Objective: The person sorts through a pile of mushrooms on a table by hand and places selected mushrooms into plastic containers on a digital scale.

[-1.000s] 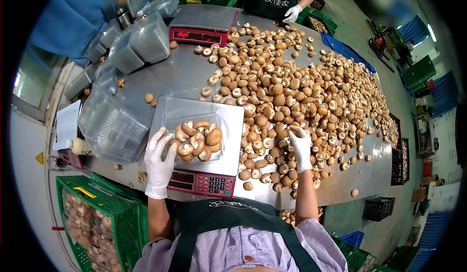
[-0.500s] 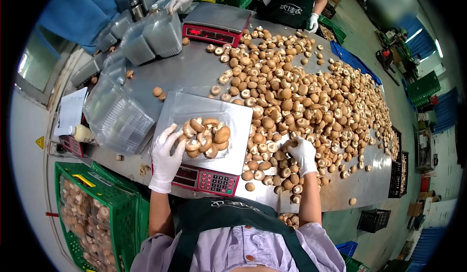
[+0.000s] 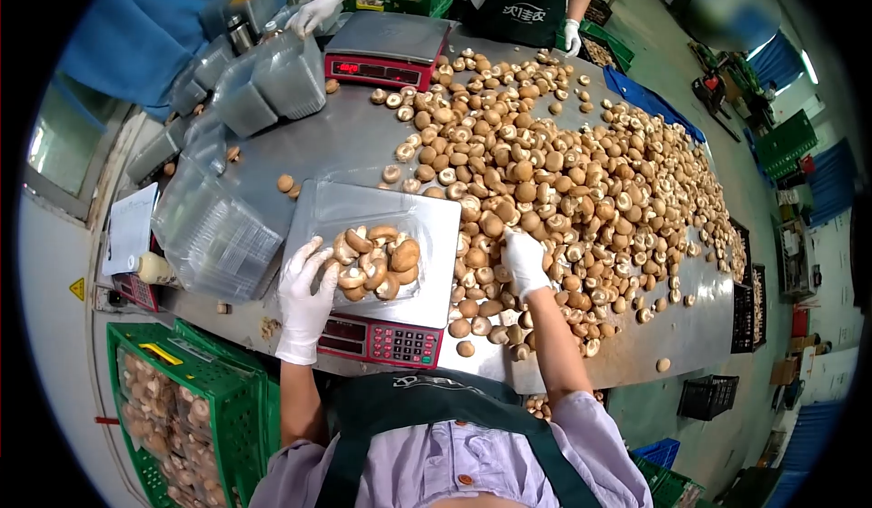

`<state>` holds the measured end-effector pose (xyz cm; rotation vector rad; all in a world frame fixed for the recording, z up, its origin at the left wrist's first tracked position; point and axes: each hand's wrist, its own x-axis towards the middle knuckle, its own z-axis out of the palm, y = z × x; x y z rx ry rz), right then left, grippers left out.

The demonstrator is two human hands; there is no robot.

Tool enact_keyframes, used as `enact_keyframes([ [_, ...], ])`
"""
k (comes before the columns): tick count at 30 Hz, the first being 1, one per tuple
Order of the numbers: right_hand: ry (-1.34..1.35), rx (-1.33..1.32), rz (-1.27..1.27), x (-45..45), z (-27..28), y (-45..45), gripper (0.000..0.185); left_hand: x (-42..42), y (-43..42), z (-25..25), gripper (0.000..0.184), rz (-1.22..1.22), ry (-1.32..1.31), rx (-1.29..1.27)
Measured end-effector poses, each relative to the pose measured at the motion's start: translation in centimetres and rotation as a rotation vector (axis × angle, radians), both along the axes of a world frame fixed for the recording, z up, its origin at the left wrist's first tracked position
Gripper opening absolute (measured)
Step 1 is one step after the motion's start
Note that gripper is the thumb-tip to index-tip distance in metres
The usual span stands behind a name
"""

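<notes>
On metal table (image 3: 354, 135): likely light, spongy mushrooms (image 3: 563, 190); pinch by caps (image 3: 405, 254). Unclenched left hand (image 3: 306, 297) beside tray (image 3: 397, 216); can't tell grasp of right hand (image 3: 526, 264).

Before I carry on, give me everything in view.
Table: one, silver, centre
Near scale: one, red base, near edge
Far scale: one, red base, far side
Clear tray: one, transparent, on near scale
Tray mushrooms: about ten, brown, in tray
Mushroom heap: many, brown, middle and right
Containers: several stacks, clear, table's left
Bottle: one, cream, left
Paper: one, white, left
Green crates: several, green, lower left, top, right
Black crates: several, black, right
Curtain: one, blue, upper left
Co-worker: one, dark apron, opposite
Own apron: one, dark green, bottom
Left grip: one, white glove, beside tray
Right grip: one, white glove, at heap
</notes>
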<state>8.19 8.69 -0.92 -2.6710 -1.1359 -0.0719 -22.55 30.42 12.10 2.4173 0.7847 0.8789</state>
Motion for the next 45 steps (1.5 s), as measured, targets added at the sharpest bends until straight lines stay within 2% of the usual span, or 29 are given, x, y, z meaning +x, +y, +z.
enact_keyframes([
  [7, 0.141, -0.253, -0.054, 1.1, 3.4, 0.3, 0.015, -0.4, 0.0, -0.4, 0.021, 0.006, -0.007, -0.007],
  [10, 0.220, -0.281, 0.002, 0.8, 3.4, -0.8, 0.018, -0.7, -0.1, -0.1, 0.021, 0.013, -0.021, -0.028],
  [12, 0.230, -0.302, -0.076, 0.1, 2.8, -2.2, 0.019, -1.0, 0.1, -0.1, 0.021, 0.020, -0.020, -0.011],
  [13, 0.257, -0.373, -0.108, 0.2, 2.6, -2.9, 0.025, -1.1, 0.2, -0.1, 0.021, 0.017, -0.022, 0.005],
  [14, 0.321, -0.226, -0.056, 0.1, 2.7, -4.3, 0.024, -1.2, 0.3, -0.2, 0.021, 0.024, -0.021, 0.004],
  [18, 0.418, -0.263, -0.163, -0.1, 6.8, -6.9, 0.024, -1.7, 0.8, -0.5, 0.021, 0.052, -0.006, -0.008],
  [20, 0.270, -0.013, -0.300, 0.6, 5.5, -7.9, 0.021, -1.4, 1.0, -0.7, 0.021, 0.077, 0.002, -0.024],
  [22, 0.132, 0.190, -0.301, 1.4, 5.4, -7.6, 0.018, -1.0, 1.1, -0.5, 0.021, 0.064, 0.010, -0.036],
  [23, 0.102, 0.192, -0.297, 1.8, 5.3, -7.2, 0.021, -0.7, 1.1, -0.4, 0.021, 0.059, 0.002, -0.042],
  [24, 0.000, 0.199, -0.215, 3.1, 3.4, -7.2, 0.033, -0.4, 1.0, -0.4, 0.021, 0.053, -0.007, -0.049],
  [27, -0.113, -0.075, -0.211, 3.8, 1.7, -4.8, 0.055, 0.3, 0.6, 0.3, 0.021, 0.040, -0.003, -0.049],
  [28, -0.167, -0.092, -0.219, 4.1, 0.8, -4.2, 0.049, 0.5, 0.6, 0.2, 0.021, 0.039, -0.007, -0.046],
  [31, -0.044, -0.002, -0.307, 4.3, 1.1, -3.2, 0.036, 0.1, 0.6, 0.2, 0.021, 0.042, -0.010, -0.050],
  [34, 0.371, -0.068, -0.343, 2.8, 5.9, -3.8, 0.050, -0.7, 0.8, -0.1, 0.021, 0.070, -0.006, -0.035],
  [35, 0.441, -0.008, -0.317, 2.5, 5.5, -4.9, 0.059, -1.0, 0.9, -0.2, 0.021, 0.075, -0.009, -0.032],
  [38, 0.879, 0.641, -0.297, 0.7, 2.6, -8.5, 0.044, -1.8, 1.1, -0.6, 0.020, 0.096, -0.027, -0.041],
  [40, 1.432, 1.091, -0.468, -0.2, 3.0, -10.7, 0.036, -1.9, 1.1, -0.5, 0.020, 0.109, -0.010, -0.054],
  [41, 1.456, 1.284, -0.520, -1.4, 4.2, -11.5, 0.035, -1.9, 1.1, -0.7, 0.020, 0.110, -0.011, -0.057],
  [42, 1.582, 1.374, -0.409, 0.4, 0.3, -14.3, 0.033, -1.8, 1.2, -0.8, 0.020, 0.107, -0.013, -0.058],
  [44, 1.502, 1.468, -0.645, 0.3, 1.4, -14.6, 0.034, -1.5, 1.2, -0.5, 0.021, 0.097, -0.007, -0.066],
  [45, 1.572, 1.485, -0.538, 1.3, 1.0, -15.5, 0.034, -1.3, 1.2, -0.4, 0.021, 0.105, -0.001, -0.073],
])
